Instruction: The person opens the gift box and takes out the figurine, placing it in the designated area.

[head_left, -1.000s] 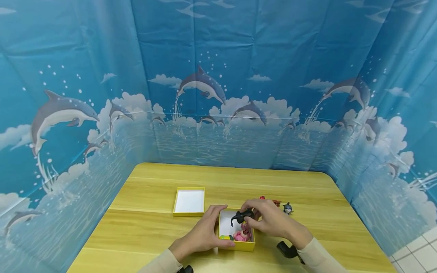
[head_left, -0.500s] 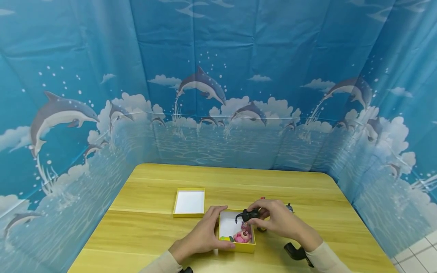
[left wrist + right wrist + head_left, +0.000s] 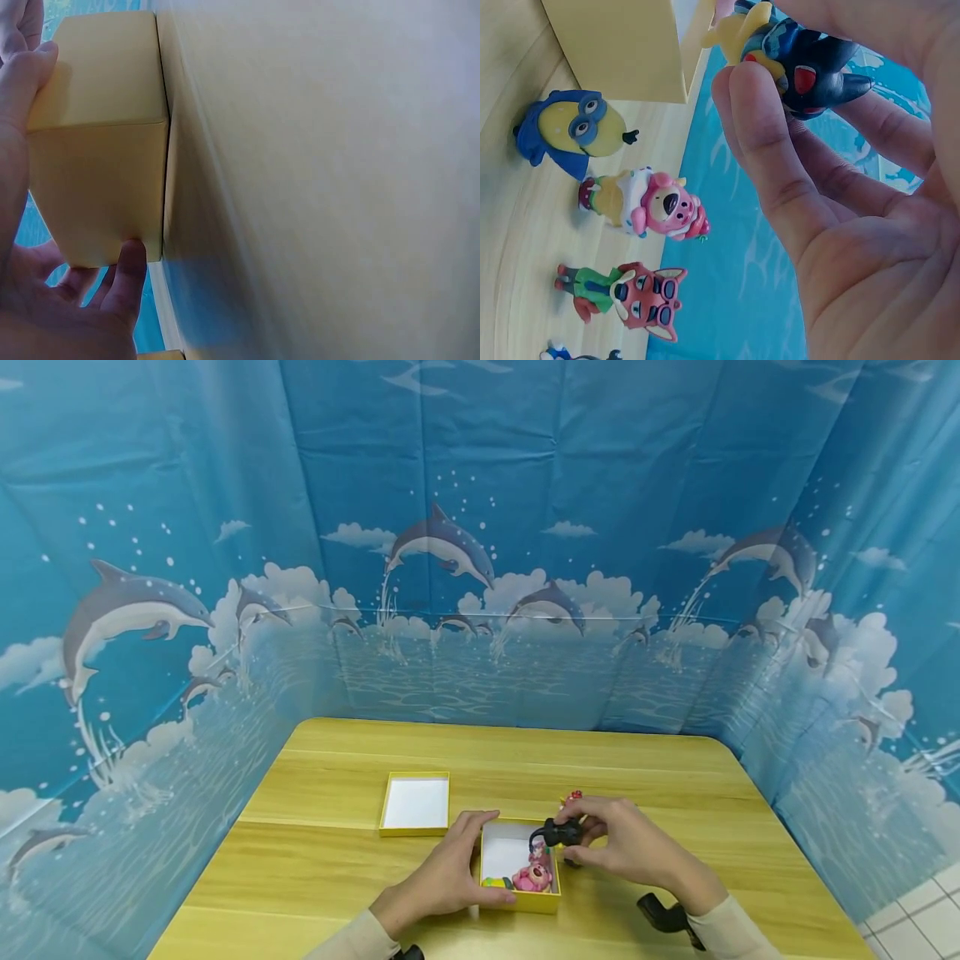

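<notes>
My left hand grips a yellow box with a white inside; its thumb lies along the near wall and its fingers reach the far left corner. In the box are a pink bear figurine, a smaller pink figurine and a yellow-green piece. Above the box's right edge, my right hand pinches a black figurine with a curved tail. The right wrist view shows red patches on this black figurine and a yellow part at one end.
A shallow yellow lid with a white inside lies left of the box. Beside the box stand a minion figurine, a pink bear figurine in a costume and a fox figurine. A dark blue piece is cut off below.
My right hand has shifted right with the black figurine, from over the box's middle to its right edge. A grey figurine at the right has become hidden behind that hand. My left hand stays put.
</notes>
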### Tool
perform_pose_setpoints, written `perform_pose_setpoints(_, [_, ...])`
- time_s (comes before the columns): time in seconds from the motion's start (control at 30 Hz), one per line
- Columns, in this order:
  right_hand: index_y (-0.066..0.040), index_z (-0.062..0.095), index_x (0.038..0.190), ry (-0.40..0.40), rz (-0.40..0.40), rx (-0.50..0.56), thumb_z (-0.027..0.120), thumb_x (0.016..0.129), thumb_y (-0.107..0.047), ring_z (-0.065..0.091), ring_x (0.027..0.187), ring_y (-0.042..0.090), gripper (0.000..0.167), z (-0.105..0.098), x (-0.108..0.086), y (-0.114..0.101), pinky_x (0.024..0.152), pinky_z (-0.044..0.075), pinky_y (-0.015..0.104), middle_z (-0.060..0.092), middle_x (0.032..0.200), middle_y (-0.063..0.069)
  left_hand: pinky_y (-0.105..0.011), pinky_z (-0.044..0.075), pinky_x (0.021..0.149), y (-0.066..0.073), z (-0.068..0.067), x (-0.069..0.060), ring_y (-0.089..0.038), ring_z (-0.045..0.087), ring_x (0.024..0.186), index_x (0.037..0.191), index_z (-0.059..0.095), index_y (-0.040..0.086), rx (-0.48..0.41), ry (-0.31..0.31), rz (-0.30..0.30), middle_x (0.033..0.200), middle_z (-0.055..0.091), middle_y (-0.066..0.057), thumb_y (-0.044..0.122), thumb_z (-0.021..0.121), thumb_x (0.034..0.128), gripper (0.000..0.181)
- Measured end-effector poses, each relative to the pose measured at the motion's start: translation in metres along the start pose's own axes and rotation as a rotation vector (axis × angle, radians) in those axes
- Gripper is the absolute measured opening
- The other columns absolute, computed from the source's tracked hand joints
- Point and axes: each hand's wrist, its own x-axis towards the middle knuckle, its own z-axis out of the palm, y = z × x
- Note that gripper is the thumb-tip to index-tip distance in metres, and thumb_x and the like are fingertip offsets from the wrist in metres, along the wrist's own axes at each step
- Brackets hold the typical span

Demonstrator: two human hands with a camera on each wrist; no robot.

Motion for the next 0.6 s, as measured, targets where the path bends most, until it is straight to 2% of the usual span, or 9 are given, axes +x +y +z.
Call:
perform_pose_setpoints(0.27, [-0.013, 0.079, 0.140, 0.010, -0.010, 0.002, 0.094, 0.101, -0.018, 0.081, 0.097, 0.001, 0.043, -0.001, -0.006, 0.002, 0.090, 0.072, 0.032, 0.084, 0.133, 0.008, -0.064, 0.052, 0.131, 0.002, -0.003, -0.001, -0.032, 0.051, 0.164, 0.184, 0.033, 0.021, -0.008, 0.002, -0.001, 0.180, 0.043, -0.004, 0.074, 0.095, 0.0876, 0.126])
perform_pose_setpoints(0.6, [-0.013, 0.080, 0.135, 0.054, -0.012, -0.037, 0.094, 0.100, -0.015, 0.077, 0.090, -0.001, 0.038, -0.006, -0.013, 0.005, 0.084, 0.071, 0.030, 0.080, 0.129, 0.008, -0.063, 0.053, 0.130, -0.004, -0.004, 0.002, -0.031, 0.051, 0.163, 0.184, 0.033, 0.021, -0.004, -0.001, 0.004, 0.180, 0.043, -0.004, 0.073, 0.096, 0.0871, 0.127])
